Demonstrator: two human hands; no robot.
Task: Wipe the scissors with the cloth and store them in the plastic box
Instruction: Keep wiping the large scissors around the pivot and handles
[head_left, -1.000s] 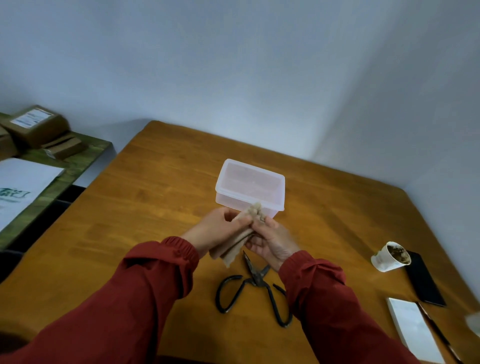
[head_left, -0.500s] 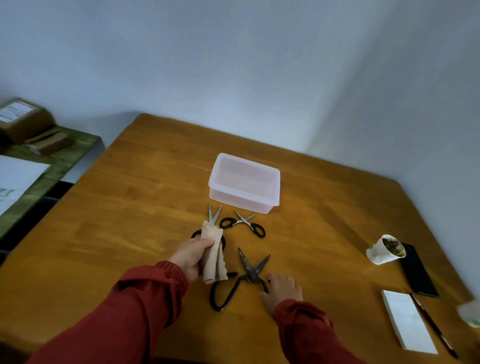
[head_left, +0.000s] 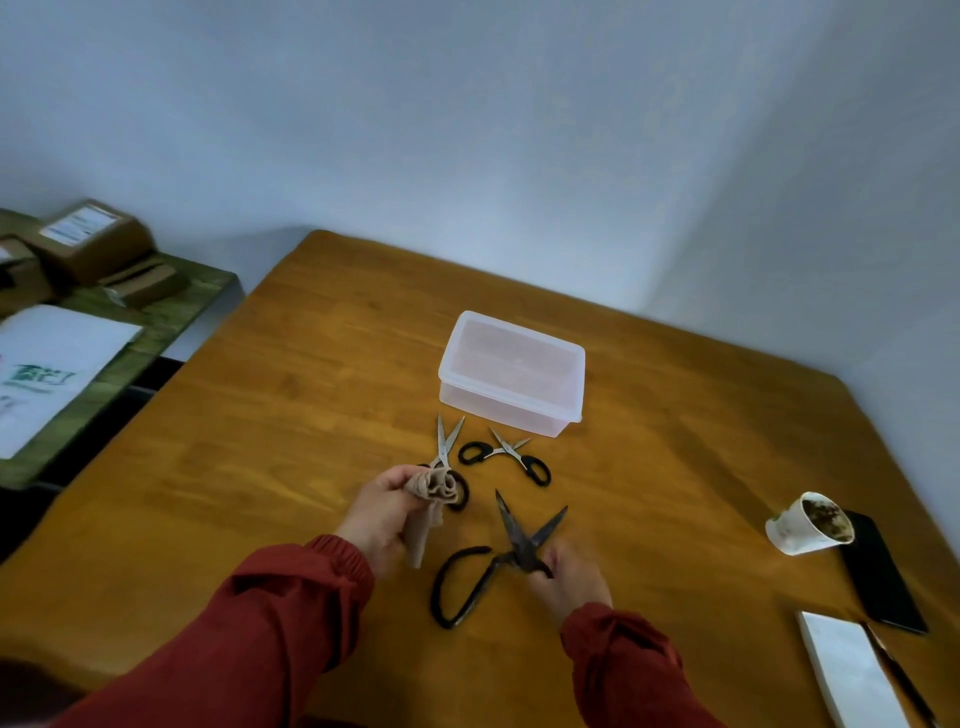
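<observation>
Near the desk's (head_left: 249, 467) front edge, your right hand (head_left: 569, 584) grips the large scissors (head_left: 513, 535) at the pivot, blades exposed for wiping; left hand (head_left: 387, 512) holds the bunched cloth (head_left: 434, 486). The plastic box (head_left: 511, 364) sits mid-desk, apparently lidded.

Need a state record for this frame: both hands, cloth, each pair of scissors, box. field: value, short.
left hand: holds the bunched cloth
right hand: grips the large black scissors near the pivot
large black scissors: blades open, pointing towards the box
silver-bladed scissors: on the table, handles partly hidden behind the cloth
small scissors: on the table, untouched, just in front of the box
plastic box: lid appears on, no scissors visible inside
</observation>
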